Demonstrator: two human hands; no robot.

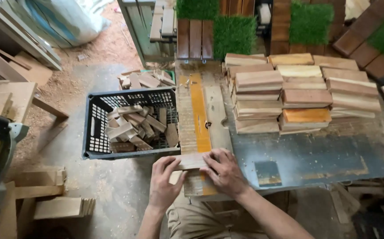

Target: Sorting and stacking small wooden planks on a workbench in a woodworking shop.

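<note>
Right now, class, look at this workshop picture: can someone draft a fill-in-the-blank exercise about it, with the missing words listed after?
1. Both hands, left hand and right hand, rest on a small wooden ____.
2. The black plastic crate holds wooden ____.
3. The stacked boards lie to the person's ____.
4. The squares of artificial grass are coloured ____.

Missing words: block; offcuts; right; green

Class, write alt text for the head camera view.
Both hands, left hand and right hand, press a small wooden block on a workbench. Stacked wood pieces sit behind; a black crate of offcuts stands left.
</note>
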